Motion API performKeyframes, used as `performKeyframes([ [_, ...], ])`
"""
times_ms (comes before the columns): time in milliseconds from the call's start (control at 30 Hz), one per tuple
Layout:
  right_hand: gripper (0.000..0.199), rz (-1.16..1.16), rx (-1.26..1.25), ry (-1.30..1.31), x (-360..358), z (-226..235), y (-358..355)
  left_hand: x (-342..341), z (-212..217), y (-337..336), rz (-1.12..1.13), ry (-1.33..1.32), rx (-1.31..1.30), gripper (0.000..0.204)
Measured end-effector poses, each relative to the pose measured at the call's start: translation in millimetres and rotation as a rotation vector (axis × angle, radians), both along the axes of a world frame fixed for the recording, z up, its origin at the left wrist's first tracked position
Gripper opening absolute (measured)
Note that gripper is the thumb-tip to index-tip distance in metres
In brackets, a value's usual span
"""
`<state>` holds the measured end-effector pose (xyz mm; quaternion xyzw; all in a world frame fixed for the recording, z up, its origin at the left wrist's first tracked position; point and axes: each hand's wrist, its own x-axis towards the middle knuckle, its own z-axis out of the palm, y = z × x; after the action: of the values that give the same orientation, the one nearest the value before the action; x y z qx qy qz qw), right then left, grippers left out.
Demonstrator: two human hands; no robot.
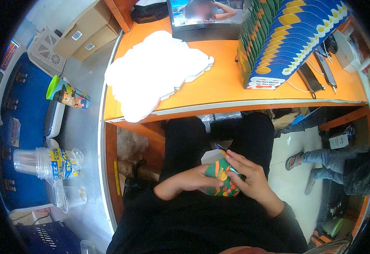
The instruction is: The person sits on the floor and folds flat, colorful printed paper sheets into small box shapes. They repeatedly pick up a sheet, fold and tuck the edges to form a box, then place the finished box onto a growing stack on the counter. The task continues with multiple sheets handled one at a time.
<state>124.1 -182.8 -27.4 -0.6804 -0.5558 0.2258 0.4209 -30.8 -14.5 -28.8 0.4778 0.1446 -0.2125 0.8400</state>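
Above my lap I hold a small green printed paper carton (pixel 219 177) with orange and red patterns. My left hand (pixel 193 179) grips it from the left, thumb across its printed front and the other fingers hidden behind. On its right, my right hand (pixel 249 175) is closed on the carton, with fingertips by its upper edge near a dark blue and orange flap. A white inner panel (pixel 210 157) of the carton stands up between my hands. On the desk ahead are a pile of white flat card blanks (pixel 159 76) and a tall nested stack of formed cartons (pixel 286 46).
The orange desk (pixel 218 91) spans the front, with a screen (pixel 206 19) at its back and a phone (pixel 327 70) with cables at right. Nested plastic cups (pixel 32 163) and a colourful tumbler (pixel 68 93) stand left on a grey surface. Another person's feet (pixel 295 161) show at right.
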Motion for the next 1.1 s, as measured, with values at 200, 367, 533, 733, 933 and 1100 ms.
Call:
performKeyframes([
  [200,0.043,-0.092,-0.007,0.013,-5,-4,3,-1,-27,-7,0.137,0.046,-0.068,0.044],
  [367,0.044,-0.064,0.031,0.038,-1,6,3,0,-17,-10,0.113,0.023,0.018,0.048],
  [533,0.043,-0.039,0.041,-0.047,-2,1,4,2,-20,-9,0.058,-0.045,0.121,0.050],
  [733,0.037,-0.116,0.014,0.026,-4,2,7,0,-28,-7,0.033,-0.076,0.195,0.049],
  [933,0.034,-0.107,0.030,0.077,-2,2,7,4,-13,-7,-0.002,-0.115,0.281,0.049],
  [1100,0.034,-0.014,-0.066,0.286,4,7,4,0,-24,-9,0.017,-0.200,0.161,0.056],
])
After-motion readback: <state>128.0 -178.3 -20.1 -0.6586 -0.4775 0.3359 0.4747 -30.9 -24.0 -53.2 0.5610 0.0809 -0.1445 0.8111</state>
